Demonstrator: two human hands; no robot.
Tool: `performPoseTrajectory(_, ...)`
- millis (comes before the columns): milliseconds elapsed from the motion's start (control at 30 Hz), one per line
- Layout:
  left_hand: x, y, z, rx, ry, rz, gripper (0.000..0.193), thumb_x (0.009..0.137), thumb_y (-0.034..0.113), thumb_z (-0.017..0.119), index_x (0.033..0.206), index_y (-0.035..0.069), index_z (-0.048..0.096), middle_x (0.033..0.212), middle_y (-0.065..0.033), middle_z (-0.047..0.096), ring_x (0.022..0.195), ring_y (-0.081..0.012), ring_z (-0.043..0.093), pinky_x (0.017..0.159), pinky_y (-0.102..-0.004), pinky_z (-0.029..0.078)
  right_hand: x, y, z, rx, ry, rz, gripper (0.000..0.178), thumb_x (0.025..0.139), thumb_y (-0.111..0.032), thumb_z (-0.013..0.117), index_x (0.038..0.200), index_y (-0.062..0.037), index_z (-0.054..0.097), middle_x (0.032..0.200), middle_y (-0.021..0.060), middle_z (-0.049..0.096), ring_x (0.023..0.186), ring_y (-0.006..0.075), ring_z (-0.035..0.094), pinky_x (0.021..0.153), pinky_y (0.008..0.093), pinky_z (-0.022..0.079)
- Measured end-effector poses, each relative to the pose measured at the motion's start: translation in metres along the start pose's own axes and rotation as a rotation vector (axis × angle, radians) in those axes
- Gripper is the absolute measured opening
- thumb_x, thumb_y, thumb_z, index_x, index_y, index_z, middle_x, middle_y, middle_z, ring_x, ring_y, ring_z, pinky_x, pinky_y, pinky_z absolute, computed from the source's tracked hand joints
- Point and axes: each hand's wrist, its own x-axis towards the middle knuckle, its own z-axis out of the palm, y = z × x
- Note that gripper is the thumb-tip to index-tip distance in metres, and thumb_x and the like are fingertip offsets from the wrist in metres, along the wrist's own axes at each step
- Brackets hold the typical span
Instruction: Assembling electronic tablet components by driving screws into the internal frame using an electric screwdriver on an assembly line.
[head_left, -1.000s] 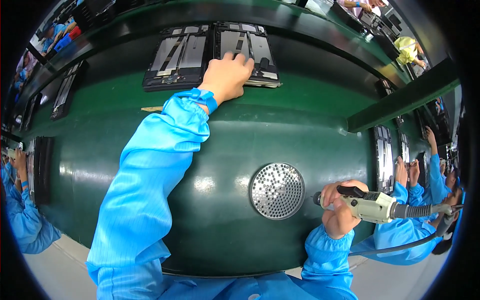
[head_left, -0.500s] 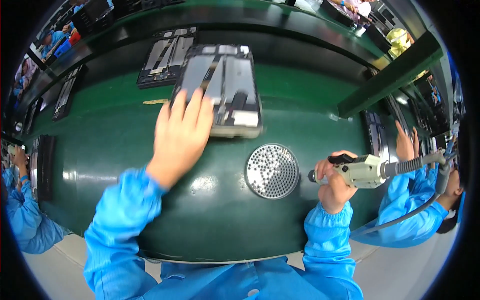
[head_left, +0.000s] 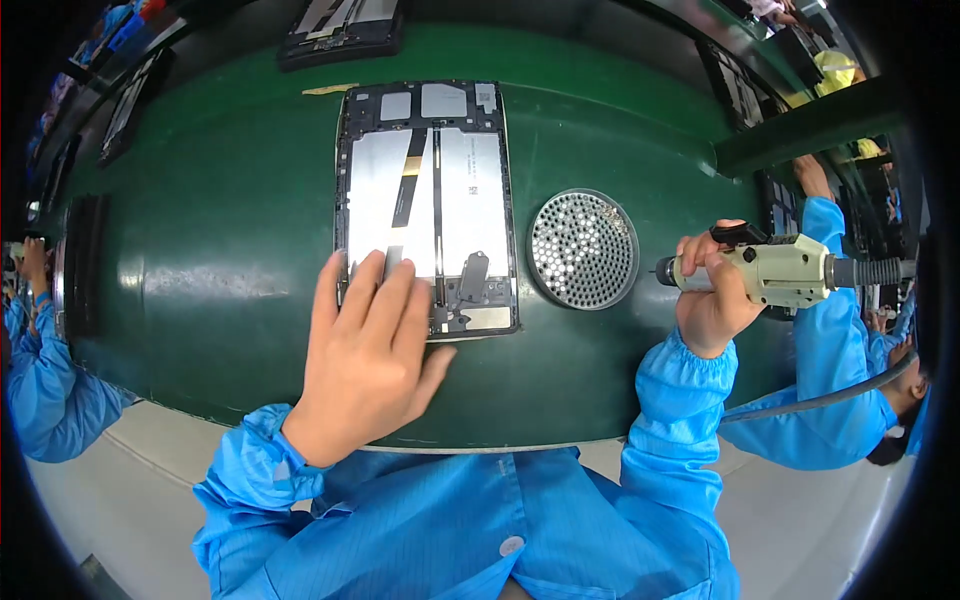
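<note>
An opened tablet [head_left: 470,205] lies flat on the green table in front of me, its long side running away from me. Silver panels, a black frame and a dark ribbon cable show inside it. My left hand [head_left: 365,350] rests over its near left corner, fingers spread and stretched out, hiding that corner. Just right of the tablet sits a round metal tray [head_left: 583,249] dotted with small holes. My right hand [head_left: 715,285] is wrapped round a pale electric screwdriver [head_left: 790,272], held right of the tray with its bit pointing left.
Another opened tablet [head_left: 340,30] lies at the back. Dark stacked units [head_left: 80,270] stand at the left edge. A dark green post [head_left: 800,135] crosses the right rear. People in blue sleeves work on both sides, and a cable [head_left: 820,400] hangs at right.
The tablet has come nearer to me relative to the tray, turned straighter and now lies flat. My left hand has shifted to its near corner. The view has tilted toward me.
</note>
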Motion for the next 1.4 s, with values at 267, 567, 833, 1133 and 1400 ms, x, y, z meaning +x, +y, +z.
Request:
performPoseTrajectory(267,0.030,-0.003,0.042,-0.247,0.196,0.267,0.032,0.066,0.005,0.072,0.093,-0.005,0.061,0.091,-0.0130,0.056,0.085,-0.0300,0.055,0.073,-0.0404,0.046,0.001,0.000,-0.004,-0.010,-0.019,0.011,0.032,0.072,-0.005,0.051,0.103,0.0043,0.054,0.068,0.0099,0.051,0.055,0.0194,0.047,0.059,0.0372,0.040)
performPoseTrajectory(567,0.025,-0.006,0.041,-0.385,0.159,0.461,0.021,0.066,0.001,0.069,0.083,-0.008,0.062,0.086,-0.0134,0.055,0.083,-0.0283,0.055,0.070,-0.0390,0.047,0.002,-0.003,-0.006,0.013,-0.033,0.009,0.034,0.071,-0.005,0.055,0.103,0.0057,0.053,0.069,0.0124,0.055,0.055,0.0211,0.051,0.060,0.0386,0.045)
performPoseTrajectory(833,0.016,-0.001,0.046,-0.272,0.264,0.489,0.024,0.064,0.000,0.072,0.084,-0.011,0.064,0.085,-0.0178,0.058,0.080,-0.0312,0.057,0.067,-0.0408,0.050,-0.001,-0.012,0.004,0.027,-0.089,0.022,0.037,0.073,-0.010,0.058,0.107,0.0031,0.052,0.067,0.0104,0.051,0.054,0.0194,0.049,0.057,0.0365,0.043)
performPoseTrajectory(1133,0.016,-0.003,0.045,-0.281,0.254,0.490,0.017,0.067,-0.001,0.069,0.079,-0.011,0.063,0.081,-0.0180,0.058,0.078,-0.0322,0.059,0.065,-0.0412,0.050,0.000,-0.012,0.004,0.023,-0.149,0.022,0.038,0.074,-0.012,0.060,0.108,0.0027,0.052,0.069,0.0114,0.053,0.056,0.0205,0.051,0.057,0.0372,0.043)
performPoseTrajectory(1400,0.013,0.000,0.053,-0.194,0.352,0.483,0.013,0.069,0.009,0.070,0.068,-0.003,0.063,0.082,-0.0137,0.059,0.083,-0.0296,0.059,0.069,-0.0405,0.049,-0.001,-0.011,0.002,0.023,-0.144,0.007,0.038,0.075,-0.012,0.060,0.108,0.0031,0.052,0.069,0.0118,0.053,0.056,0.0205,0.052,0.057,0.0369,0.043)
